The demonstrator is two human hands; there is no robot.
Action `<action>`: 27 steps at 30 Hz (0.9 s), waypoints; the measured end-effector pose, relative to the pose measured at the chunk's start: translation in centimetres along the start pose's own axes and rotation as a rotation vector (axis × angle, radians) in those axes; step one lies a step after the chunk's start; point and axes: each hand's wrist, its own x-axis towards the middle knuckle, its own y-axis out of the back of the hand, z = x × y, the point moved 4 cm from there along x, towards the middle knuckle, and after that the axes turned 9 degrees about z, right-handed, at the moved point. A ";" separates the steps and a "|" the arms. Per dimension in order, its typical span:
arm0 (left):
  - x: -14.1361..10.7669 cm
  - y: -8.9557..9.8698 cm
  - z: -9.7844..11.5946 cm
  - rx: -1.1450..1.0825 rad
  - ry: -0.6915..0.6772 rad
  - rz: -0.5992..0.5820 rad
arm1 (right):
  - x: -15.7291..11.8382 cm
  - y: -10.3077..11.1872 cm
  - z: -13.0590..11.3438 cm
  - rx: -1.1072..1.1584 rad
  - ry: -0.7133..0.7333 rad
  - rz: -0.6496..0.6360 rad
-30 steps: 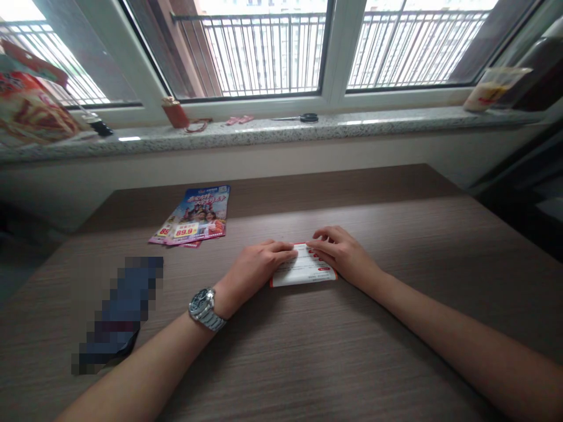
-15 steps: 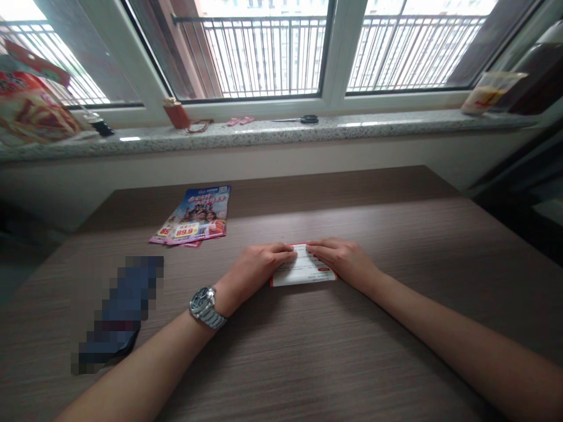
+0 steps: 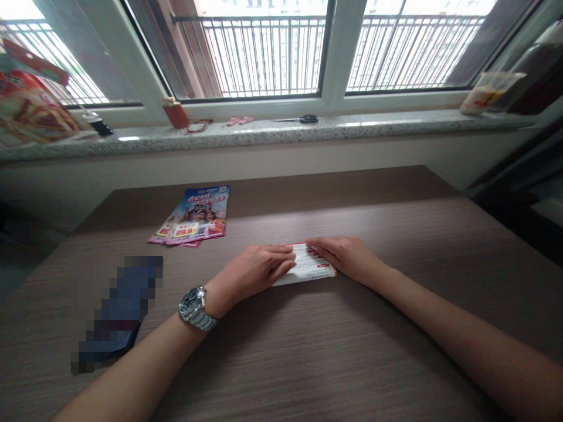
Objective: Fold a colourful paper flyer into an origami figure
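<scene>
Left hand (image 3: 250, 269) has shifted slightly left and near on the printed sheet (image 3: 305, 272) vs 0.5 s ago; thumb now spread apart from fingers, wristwatch (image 3: 193, 306) shifted along with it. Orange near-left corner was showing, now covered. Sheet's near-right corner sits a bit farther than before. Right hand (image 3: 352, 256) roughly same spot, fingers a little more bent at the far-right edge.

Sheet: mid-table, between the 2 hands, white side with red-orange marks up, red line along far edge. Lies on the table (image 3: 334, 363); can't tell if every part is flat.

Grip: fingers of the 2 hands rest on the sheet, left at its left side, right at its far-right part. Can't tell if either pinches it or only presses.

Meaning, my read: sheet being pressed or adjusted, work on it unfinished.

Rest: flyers (image 3: 202, 214) overlapping far left, "89.9" printed on top 1, untouched. Pixelated dark-blue item (image 3: 121, 313) near left, identity unclear. Scissors (image 3: 308, 118) on the far sill (image 3: 264, 135).
</scene>
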 end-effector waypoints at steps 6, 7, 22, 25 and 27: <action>-0.2 -0.1 0.5 0.017 -0.020 0.042 | 0.3 0.8 -0.5 0.053 -0.021 -0.052; -0.3 -0.1 0.5 0.017 -0.021 0.052 | 0.4 0.9 -0.5 0.062 -0.024 -0.062; -1.0 -0.8 0.4 0.051 -0.012 0.093 | -0.8 0.7 -2.4 0.031 0.078 -0.043; -1.1 -0.9 0.4 0.055 -0.001 0.089 | -1.0 0.5 -2.2 0.040 0.089 -0.024; -1.2 -1.0 0.4 0.060 0.007 0.086 | -1.2 0.3 -2.2 0.037 0.097 -0.020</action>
